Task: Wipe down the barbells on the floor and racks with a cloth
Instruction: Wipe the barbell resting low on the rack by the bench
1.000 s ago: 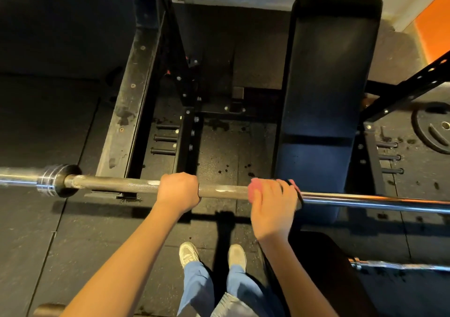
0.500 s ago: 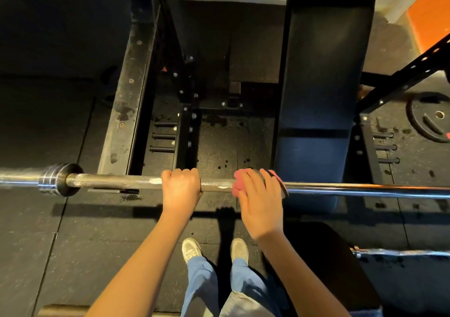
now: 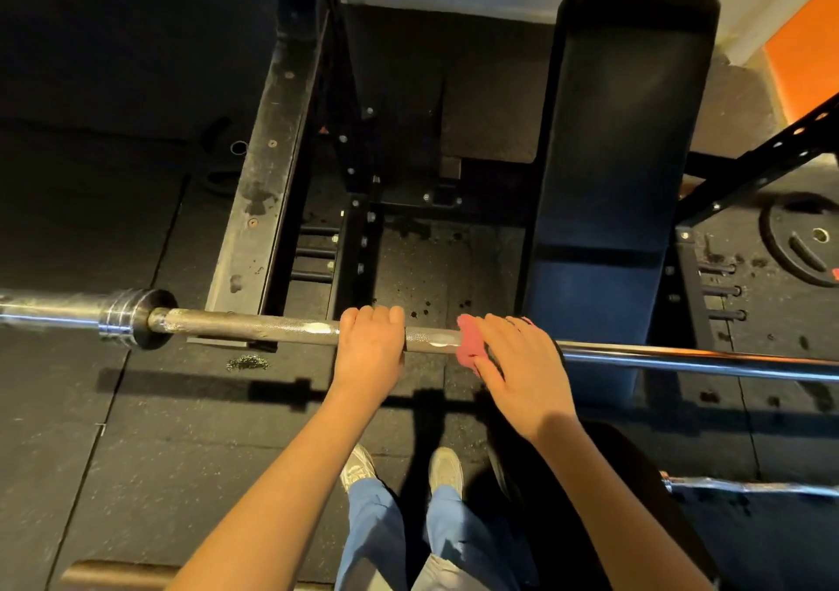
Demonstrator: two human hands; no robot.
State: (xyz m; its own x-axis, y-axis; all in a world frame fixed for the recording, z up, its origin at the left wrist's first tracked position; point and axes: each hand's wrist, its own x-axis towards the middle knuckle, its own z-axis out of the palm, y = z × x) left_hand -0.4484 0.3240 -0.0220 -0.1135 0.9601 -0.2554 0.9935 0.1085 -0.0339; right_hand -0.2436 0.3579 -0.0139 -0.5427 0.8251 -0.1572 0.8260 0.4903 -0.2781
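Note:
A long steel barbell point(image 3: 245, 326) runs left to right across the view at about waist height, with a chrome collar at its left. My left hand point(image 3: 370, 352) grips the knurled shaft just left of centre. My right hand point(image 3: 522, 366) holds a pink cloth point(image 3: 470, 345) wrapped over the bar, right beside the left hand; white chalky marks show on the shaft between and left of the hands. A second barbell point(image 3: 749, 486) lies on the floor at the lower right, only its end visible.
A black bench point(image 3: 617, 159) stands beyond the bar at right of centre. Black rack uprights point(image 3: 268, 173) with storage pegs flank it. A weight plate point(image 3: 803, 238) lies on the rubber floor at the far right. My feet point(image 3: 404, 468) stand below the bar.
My right hand has slid the pink cloth leftwards along the bar, closing the gap to the left hand. The left hand keeps its grip in the same place.

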